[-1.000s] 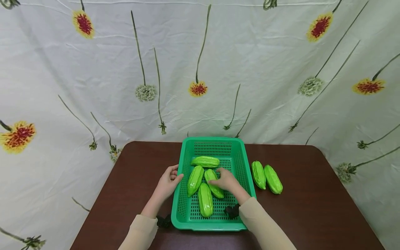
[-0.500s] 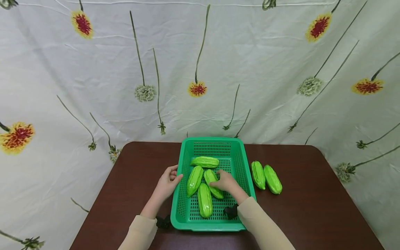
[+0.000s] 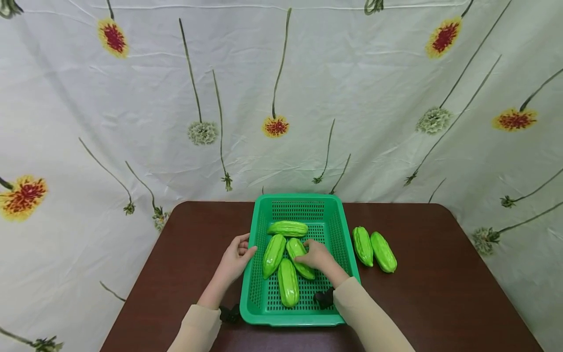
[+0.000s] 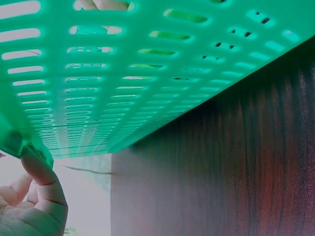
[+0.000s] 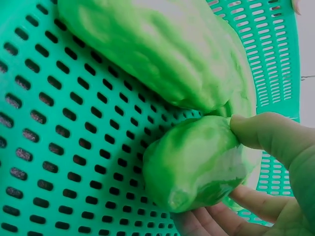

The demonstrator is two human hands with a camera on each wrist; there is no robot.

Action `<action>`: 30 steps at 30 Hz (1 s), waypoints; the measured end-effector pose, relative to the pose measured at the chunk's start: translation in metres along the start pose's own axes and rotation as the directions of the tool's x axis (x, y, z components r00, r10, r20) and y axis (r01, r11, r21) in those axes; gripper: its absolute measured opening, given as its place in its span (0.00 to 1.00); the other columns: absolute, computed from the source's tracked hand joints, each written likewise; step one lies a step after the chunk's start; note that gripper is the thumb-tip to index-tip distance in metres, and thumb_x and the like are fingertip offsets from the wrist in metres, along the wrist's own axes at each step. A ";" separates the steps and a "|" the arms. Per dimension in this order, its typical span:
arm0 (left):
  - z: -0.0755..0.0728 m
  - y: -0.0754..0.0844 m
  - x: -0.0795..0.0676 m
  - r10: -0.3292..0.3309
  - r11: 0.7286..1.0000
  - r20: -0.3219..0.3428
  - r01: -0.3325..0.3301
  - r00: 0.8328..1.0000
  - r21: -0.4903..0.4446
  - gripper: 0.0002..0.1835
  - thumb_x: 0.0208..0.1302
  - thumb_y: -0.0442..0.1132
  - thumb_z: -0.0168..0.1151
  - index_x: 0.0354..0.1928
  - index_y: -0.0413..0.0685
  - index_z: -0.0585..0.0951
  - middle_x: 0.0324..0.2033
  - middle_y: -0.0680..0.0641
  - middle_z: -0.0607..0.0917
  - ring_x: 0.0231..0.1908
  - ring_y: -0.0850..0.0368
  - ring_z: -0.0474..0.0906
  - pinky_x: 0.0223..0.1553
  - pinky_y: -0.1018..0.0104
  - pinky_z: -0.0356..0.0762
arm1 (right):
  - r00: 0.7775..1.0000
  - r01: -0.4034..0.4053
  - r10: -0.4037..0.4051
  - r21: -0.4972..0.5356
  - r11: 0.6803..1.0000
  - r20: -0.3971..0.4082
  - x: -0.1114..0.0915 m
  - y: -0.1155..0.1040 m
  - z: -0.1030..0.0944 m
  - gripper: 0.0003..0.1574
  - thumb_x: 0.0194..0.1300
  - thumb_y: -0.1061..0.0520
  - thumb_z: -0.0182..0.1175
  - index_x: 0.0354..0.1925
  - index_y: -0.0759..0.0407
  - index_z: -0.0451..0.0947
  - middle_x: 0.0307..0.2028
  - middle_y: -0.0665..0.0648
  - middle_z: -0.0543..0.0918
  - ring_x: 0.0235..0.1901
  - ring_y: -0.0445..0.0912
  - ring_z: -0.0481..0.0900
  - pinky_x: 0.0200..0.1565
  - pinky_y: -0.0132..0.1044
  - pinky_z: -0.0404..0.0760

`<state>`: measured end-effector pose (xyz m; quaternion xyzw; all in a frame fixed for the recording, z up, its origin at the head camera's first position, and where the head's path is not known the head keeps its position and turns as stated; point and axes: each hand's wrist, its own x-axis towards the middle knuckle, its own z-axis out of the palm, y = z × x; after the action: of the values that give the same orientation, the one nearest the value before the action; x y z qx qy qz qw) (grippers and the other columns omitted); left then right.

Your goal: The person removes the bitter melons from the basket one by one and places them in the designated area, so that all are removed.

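A green plastic basket (image 3: 264, 303) stands on the table with several light-green, ridged bitter melons in it. My left hand (image 3: 235, 256) grips the basket's left rim; in the left wrist view its fingers (image 4: 44, 184) curl at the rim beside the slotted wall. Inside the basket, my right hand (image 3: 317, 256) holds a bitter melon (image 3: 295, 248) between thumb and fingers. That melon (image 5: 192, 162) lies low against the basket floor in the right wrist view, with a larger melon (image 5: 152, 44) close beside it. Another melon (image 3: 288, 228) lies crosswise near the far end.
Two more bitter melons (image 3: 362, 247) lie side by side on the dark brown table (image 3: 440, 293), right of the basket. A white flowered cloth (image 3: 246, 98) hangs behind the table's far edge. Dark wrist mounts (image 3: 324, 297) sit near the sleeves.
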<state>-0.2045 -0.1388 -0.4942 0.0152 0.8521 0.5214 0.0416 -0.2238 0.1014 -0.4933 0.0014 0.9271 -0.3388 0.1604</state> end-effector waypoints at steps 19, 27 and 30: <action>-0.001 0.000 0.000 0.010 1.000 0.006 -0.010 1.000 0.011 0.28 0.72 0.37 0.58 0.70 0.35 0.64 0.48 0.39 0.74 0.41 0.53 0.71 0.41 0.62 0.71 | 0.984 0.080 -0.051 0.169 0.982 -0.169 -0.012 -0.014 -0.039 0.38 0.60 0.51 0.70 0.64 0.62 0.71 0.54 0.67 0.80 0.47 0.58 0.81 0.42 0.49 0.82; -0.002 0.001 0.000 0.008 1.000 0.006 -0.008 1.000 0.014 0.29 0.72 0.39 0.58 0.70 0.35 0.64 0.48 0.38 0.75 0.41 0.53 0.72 0.40 0.62 0.72 | 0.959 0.141 -0.073 0.235 0.962 -0.275 -0.016 -0.011 -0.056 0.39 0.61 0.53 0.69 0.67 0.62 0.69 0.54 0.66 0.78 0.52 0.59 0.78 0.45 0.50 0.81; -0.003 0.002 -0.002 0.010 1.000 0.003 -0.010 1.000 0.019 0.29 0.72 0.38 0.58 0.69 0.34 0.65 0.48 0.38 0.75 0.42 0.52 0.74 0.39 0.62 0.73 | 0.950 0.141 -0.060 0.250 0.958 -0.308 -0.018 -0.010 -0.063 0.40 0.61 0.52 0.69 0.68 0.61 0.68 0.55 0.65 0.77 0.53 0.59 0.78 0.46 0.50 0.80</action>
<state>-0.2032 -0.1412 -0.4912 0.0208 0.8569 0.5135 0.0400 -0.2268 0.1352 -0.4363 0.0265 0.8847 -0.4654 0.0000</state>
